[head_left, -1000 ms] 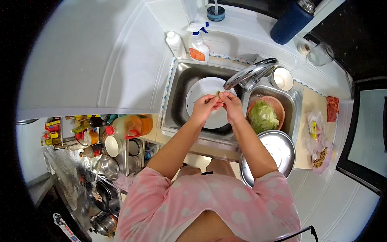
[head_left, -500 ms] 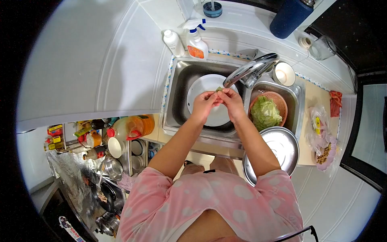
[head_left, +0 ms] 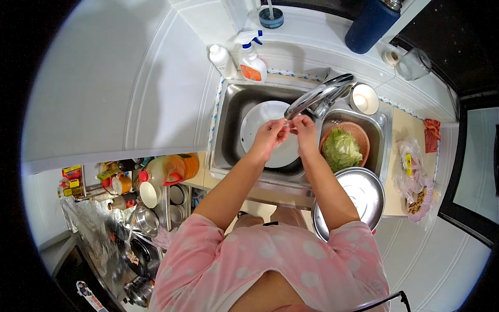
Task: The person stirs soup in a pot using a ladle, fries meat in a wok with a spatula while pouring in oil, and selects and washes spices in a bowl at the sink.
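Under the tip of the chrome faucet, my left hand and my right hand are close together, thumbs and fingertips pinched. Something small and pale shows between the fingertips, too small to name. Below them a white plate or basin lies in the left bowl of the metal sink. Leafy green lettuce fills a pink-orange basket in the right bowl. A round steel lid or tray rests at the front edge, beside my right forearm.
A spray bottle and a white bottle stand behind the sink. A cup is right of the faucet. Plastic bags lie on the right counter. An oil jug and pans are at left.
The small green piece seen earlier between my fingertips no longer shows. My right hand has shifted slightly right, its fingers a little more upright. The view has tilted slightly.
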The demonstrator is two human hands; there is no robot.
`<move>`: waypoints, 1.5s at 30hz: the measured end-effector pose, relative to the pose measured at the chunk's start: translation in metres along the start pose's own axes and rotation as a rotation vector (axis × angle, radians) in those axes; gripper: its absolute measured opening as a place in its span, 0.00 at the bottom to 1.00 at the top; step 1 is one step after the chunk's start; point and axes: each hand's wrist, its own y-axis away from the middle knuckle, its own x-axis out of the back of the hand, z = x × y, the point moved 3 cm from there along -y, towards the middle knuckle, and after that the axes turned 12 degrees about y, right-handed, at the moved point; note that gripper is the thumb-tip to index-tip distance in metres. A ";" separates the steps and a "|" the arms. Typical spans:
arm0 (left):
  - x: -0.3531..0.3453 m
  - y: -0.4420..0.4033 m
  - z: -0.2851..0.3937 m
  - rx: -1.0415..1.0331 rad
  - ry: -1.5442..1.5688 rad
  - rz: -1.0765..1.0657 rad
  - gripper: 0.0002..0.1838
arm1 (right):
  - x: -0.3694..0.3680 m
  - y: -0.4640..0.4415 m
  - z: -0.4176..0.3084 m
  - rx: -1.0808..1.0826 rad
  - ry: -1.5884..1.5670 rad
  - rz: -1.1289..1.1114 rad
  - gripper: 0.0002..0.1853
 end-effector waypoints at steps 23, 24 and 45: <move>-0.030 -0.037 -0.016 0.068 0.063 -0.206 0.22 | 0.045 0.000 0.005 -0.080 0.048 -0.006 0.11; -0.024 -0.038 -0.017 0.101 0.086 -0.196 0.21 | 0.040 0.001 0.003 -0.083 0.064 -0.045 0.10; 0.009 -0.018 -0.005 0.031 0.237 -0.290 0.15 | 0.007 -0.012 0.023 -0.329 -0.280 -0.258 0.04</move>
